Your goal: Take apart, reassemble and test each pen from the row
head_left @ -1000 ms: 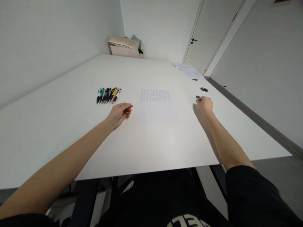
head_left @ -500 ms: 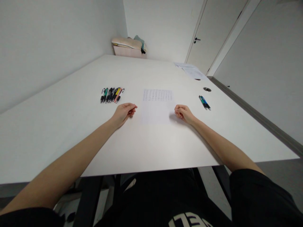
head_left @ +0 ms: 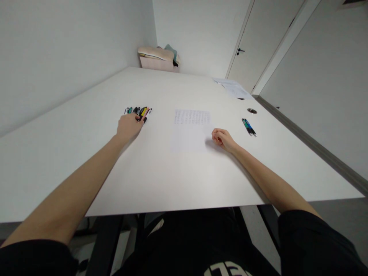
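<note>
A row of several pens (head_left: 148, 112), with black, green, yellow, pink and white parts, lies on the left of the table. My left hand (head_left: 128, 127) is over the near ends of these pens and covers most of them. Its fingertips are largely hidden, so I cannot tell whether they grip a pen. Resting near the lower right edge of a white paper sheet (head_left: 191, 132), my right hand (head_left: 222, 138) is curled closed, and nothing shows in it. Rows of small print fill the sheet's upper part.
Two pens (head_left: 248, 127), green and blue with black grips, lie together to the right on the white table (head_left: 172, 184). Behind them are a round grommet (head_left: 252, 111) and loose papers (head_left: 232, 87). Beyond the far edge is a box (head_left: 158, 64) with cloth on top.
My left hand has moved left and away from me, from beside the paper sheet to the row of pens. My right hand has stayed in place.
</note>
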A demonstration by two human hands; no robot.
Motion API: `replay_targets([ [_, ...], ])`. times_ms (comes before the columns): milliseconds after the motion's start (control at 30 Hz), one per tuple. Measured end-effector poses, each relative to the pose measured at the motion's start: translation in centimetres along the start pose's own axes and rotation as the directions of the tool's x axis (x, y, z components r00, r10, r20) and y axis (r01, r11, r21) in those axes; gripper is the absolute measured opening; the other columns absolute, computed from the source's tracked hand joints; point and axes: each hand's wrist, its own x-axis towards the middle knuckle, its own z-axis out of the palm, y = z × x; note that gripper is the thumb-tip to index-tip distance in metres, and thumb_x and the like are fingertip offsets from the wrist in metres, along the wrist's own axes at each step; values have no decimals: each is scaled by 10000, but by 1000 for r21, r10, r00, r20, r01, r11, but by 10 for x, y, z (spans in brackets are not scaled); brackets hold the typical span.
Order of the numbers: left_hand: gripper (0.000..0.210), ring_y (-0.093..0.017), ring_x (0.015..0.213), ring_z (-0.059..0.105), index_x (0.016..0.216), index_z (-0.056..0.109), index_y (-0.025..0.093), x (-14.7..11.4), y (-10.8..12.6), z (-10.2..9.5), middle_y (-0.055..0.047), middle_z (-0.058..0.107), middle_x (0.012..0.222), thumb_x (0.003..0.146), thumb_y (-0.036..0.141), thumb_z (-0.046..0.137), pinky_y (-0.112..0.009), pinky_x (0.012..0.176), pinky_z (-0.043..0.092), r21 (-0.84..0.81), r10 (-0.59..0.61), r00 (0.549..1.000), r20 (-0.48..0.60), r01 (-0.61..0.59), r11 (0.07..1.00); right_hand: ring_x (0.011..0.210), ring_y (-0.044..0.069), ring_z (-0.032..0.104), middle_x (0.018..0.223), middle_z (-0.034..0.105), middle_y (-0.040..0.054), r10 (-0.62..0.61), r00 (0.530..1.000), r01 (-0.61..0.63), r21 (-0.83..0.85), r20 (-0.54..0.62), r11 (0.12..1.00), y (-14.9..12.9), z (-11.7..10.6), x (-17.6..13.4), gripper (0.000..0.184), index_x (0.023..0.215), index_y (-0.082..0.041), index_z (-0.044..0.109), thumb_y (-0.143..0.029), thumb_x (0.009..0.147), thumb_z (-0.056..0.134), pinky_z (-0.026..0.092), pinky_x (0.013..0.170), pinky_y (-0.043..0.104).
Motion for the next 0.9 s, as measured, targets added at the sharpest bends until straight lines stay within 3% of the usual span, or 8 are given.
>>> replay_targets([
  [167,216,-292,903,549,822,626,103,-7,7,4,-142,587,846,742,261,503,-359,820,408,119,65,996,59,-71,990,364,24,243,422,405,-66,15,1000,-15,-10,-12,1000,-4,3,-1,58,539,-178,462,-197,563,511,100,374,190],
  [400,124,-307,1013,481,741,570,119,-9,9,7,-137,549,916,740,225,505,-376,892,359,31,150,989,-2,-150,988,362,26,239,427,419,-64,14,1000,-14,-9,-14,1000,-3,4,1,59,543,-179,477,-203,565,526,98,374,193],
  [600,117,-332,1011,474,653,520,137,1,10,11,-125,546,812,679,247,549,-430,868,350,7,75,997,26,-75,997,360,29,234,420,409,-68,15,1000,-16,-36,-13,999,-2,4,1,39,556,-181,483,-204,568,512,100,373,196],
  [800,195,-302,1032,427,568,352,177,2,19,9,-72,475,710,637,145,532,-420,878,317,-128,-52,999,-2,51,990,360,26,226,416,405,-69,8,1000,-8,-50,-14,999,-2,5,1,62,544,-178,482,-214,575,521,104,381,195],
  [900,213,-299,986,439,571,354,169,2,22,9,-57,452,697,630,156,558,-442,852,329,-77,-73,997,-19,72,994,359,29,222,398,387,-72,-3,1000,2,-55,-9,998,-1,5,1,78,538,-181,477,-220,585,526,106,380,198],
])
